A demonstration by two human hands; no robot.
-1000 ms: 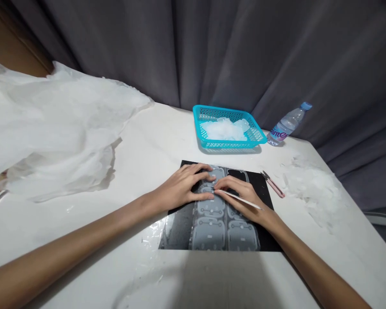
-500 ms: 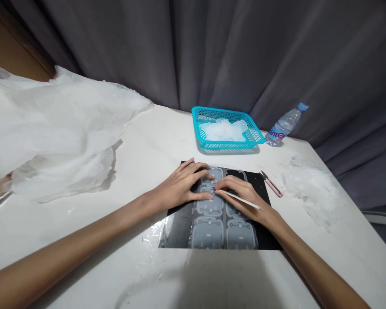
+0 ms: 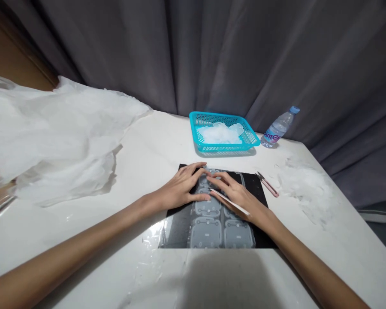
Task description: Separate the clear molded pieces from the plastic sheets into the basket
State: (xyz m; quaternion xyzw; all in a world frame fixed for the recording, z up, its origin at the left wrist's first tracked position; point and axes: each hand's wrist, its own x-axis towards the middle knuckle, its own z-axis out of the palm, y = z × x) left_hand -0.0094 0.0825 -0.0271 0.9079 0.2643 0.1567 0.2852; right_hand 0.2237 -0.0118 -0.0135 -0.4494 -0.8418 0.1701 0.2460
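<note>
A translucent plastic sheet of rounded-square moulded pieces (image 3: pixel 206 234) lies on a black mat (image 3: pixel 262 193) in front of me. My left hand (image 3: pixel 186 185) rests palm down over its upper left part, fingers and thumb spread on the sheet. In my right hand (image 3: pixel 241 195) is a slim white pen-like tool (image 3: pixel 233 204), slanting with one end at the thumb side. The fingertips of that hand reach onto the upper pieces, close to my left fingers. What the tool's tip touches is too small to make out.
Beyond the mat stands a blue basket (image 3: pixel 227 149) holding clear plastic pieces. A water bottle (image 3: pixel 278 128) is to its right. Pink-handled snips (image 3: pixel 270 188) lie beside the mat, near a heap of plastic scraps (image 3: pixel 309 189). Large white plastic bags (image 3: pixel 61 137) cover the left side.
My right hand has shifted up and left, its fingers now stretched further toward my left fingertips. The tool has moved slightly left with it. My left hand stays on the sheet.
</note>
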